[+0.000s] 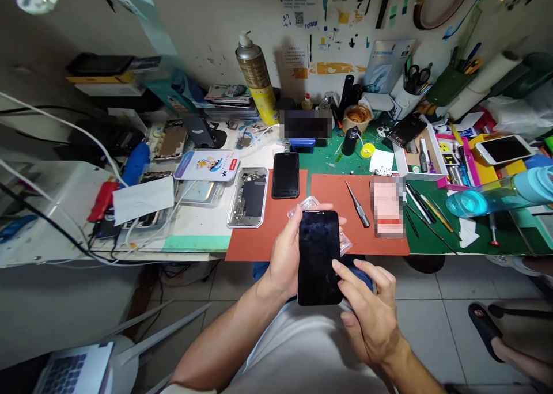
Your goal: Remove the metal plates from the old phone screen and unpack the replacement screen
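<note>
A black smartphone [318,261] with a dark, smudged screen lies in my left hand [283,256], whose fingers wrap behind it and show at its right edge. My right hand [374,310] is open, its index fingertip at the right side of the screen and the other fingers apart. Partly hidden behind the phone, a clear plastic piece [344,244] rests on the reddish-brown mat [250,247]. On the mat's far side is a second dark phone [286,175]. To its left sits an opened phone body [250,197] in a clear tray.
A screwdriver [358,204] and a blurred-out pink card [387,208] lie on the mat. Tweezers and thin tools [425,207] are at the right, near a blue bottle [496,193]. A spray can [259,80] stands at the back. White cables [97,143] hang at the left.
</note>
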